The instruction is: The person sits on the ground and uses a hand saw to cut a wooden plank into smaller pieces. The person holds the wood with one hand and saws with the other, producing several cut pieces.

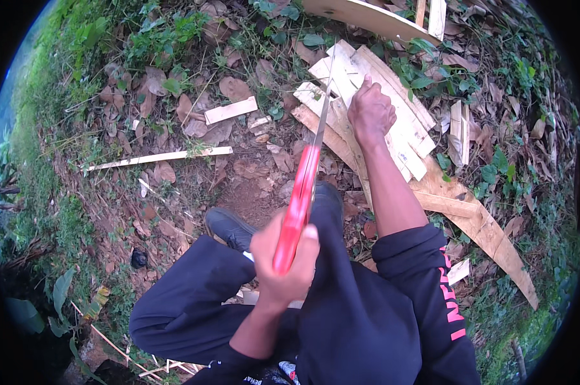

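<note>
A hand saw [301,189] with a red handle is in my left hand [283,250], whose fingers are wrapped round the grip. Its thin metal blade points away from me and crosses the left ends of a pile of pale wooden slats [402,138]. I cannot make out whether the teeth touch the wood. My right hand [371,112] is closed on top of the slats, to the right of the blade, with the thumb pointing away. Its fingers curl down against the wood, and their undersides are hidden.
A long curved board [495,240] runs under the pile toward the right. Another board [373,18] lies at the far edge. Loose offcuts [231,110] and a thin strip [168,156] lie left among dry leaves and weeds. My shoe [231,229] is nearby.
</note>
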Demonstrator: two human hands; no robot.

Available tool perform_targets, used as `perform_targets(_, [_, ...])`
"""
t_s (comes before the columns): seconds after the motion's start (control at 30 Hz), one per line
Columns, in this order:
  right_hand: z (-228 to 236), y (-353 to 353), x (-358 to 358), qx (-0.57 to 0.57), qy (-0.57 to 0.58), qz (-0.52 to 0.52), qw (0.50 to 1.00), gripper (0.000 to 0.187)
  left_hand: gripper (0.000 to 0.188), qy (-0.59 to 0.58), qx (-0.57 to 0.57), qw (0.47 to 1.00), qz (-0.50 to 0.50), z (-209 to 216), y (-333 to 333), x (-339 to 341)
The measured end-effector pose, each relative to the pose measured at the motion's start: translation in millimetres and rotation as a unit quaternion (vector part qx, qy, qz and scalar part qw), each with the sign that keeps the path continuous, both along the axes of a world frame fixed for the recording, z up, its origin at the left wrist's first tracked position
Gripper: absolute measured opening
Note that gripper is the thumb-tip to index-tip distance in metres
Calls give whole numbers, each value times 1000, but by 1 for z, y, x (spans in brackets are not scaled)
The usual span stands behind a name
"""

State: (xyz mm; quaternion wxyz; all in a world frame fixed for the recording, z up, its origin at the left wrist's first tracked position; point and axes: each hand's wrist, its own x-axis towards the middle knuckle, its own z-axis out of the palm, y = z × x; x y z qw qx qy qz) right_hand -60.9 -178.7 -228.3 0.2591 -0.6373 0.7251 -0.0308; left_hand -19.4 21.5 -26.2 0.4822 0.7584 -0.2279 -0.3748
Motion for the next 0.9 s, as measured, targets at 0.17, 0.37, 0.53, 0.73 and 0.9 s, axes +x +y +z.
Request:
perform_targets(0.17, [-10, 0, -1, -7, -4, 10, 1000, 58, 11, -25, -1, 999, -44, -48, -58, 21])
perform_targets(0.37, [-5, -3, -2, 0, -10, 2, 1000, 59, 14, 20, 10, 998, -58, 9, -20, 3])
perform_targets(0.53, [-7, 2, 0, -13, 1, 3, 1000, 60, 6, -57, 27, 996, -65, 4, 1, -7])
perform_targets(0.73, [-5, 5, 0, -16, -2, 2, 1000, 58, 19, -65, -4, 997, -34, -23, -34, 9])
perform_targets(0.9, [-5, 4, 1, -11, 3, -11, 1000, 58, 6, -53, -22, 998, -21, -10, -16, -3])
